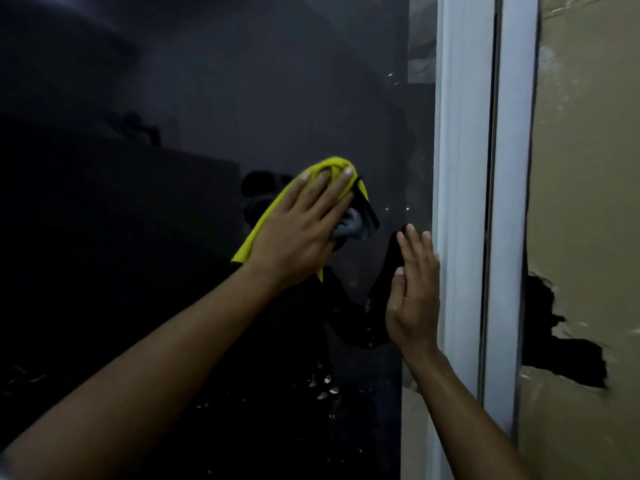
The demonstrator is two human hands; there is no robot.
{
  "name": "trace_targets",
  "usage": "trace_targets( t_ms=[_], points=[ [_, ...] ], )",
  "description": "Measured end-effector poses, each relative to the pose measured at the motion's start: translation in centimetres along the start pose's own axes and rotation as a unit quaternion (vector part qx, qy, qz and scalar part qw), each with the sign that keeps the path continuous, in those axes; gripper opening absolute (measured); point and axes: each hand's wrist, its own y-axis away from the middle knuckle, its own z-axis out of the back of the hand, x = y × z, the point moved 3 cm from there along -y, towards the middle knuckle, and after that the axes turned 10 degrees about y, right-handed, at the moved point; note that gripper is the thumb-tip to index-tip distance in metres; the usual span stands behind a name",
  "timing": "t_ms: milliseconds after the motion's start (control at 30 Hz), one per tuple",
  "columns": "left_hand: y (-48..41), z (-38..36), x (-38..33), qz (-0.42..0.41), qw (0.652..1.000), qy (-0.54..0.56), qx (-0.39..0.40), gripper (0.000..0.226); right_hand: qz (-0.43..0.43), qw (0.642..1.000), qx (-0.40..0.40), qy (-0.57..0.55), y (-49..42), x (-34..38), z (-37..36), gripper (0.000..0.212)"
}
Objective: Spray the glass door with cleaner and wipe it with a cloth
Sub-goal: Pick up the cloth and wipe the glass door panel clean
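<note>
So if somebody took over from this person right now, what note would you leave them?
Left hand: flat, fingers straight, pressing the cloth on the glass.
Right hand: open, empty, at the glass edge by the frame.
Sprayer: not in view.
Done: wiping is under way; whether it was sprayed cannot be told.
Left: pale specks show low on the glass; probably wipe there next.
</note>
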Motion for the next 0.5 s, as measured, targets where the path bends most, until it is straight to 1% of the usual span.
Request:
trace_targets(
  t_ms=[167,400,500],
  points=[
    [3.0,-2.0,-4.3,-0.057,0.998,0.028,0.023,0.068,0.004,1.000,0.020,0.015,1.7,-0.5,0.1,0.057],
    [6.7,-3.8,-7.7,-0.120,0.990,0.016,0.076,0.074,0.018,0.999,0.047,0.008,2.9,-1.3,0.5,0.055],
    [8.3,-4.2,-8.8,-0.142,0.985,0.016,0.096,0.080,0.020,0.998,0.059,0.011,3.6,-1.3,0.8,0.054]
  ],
)
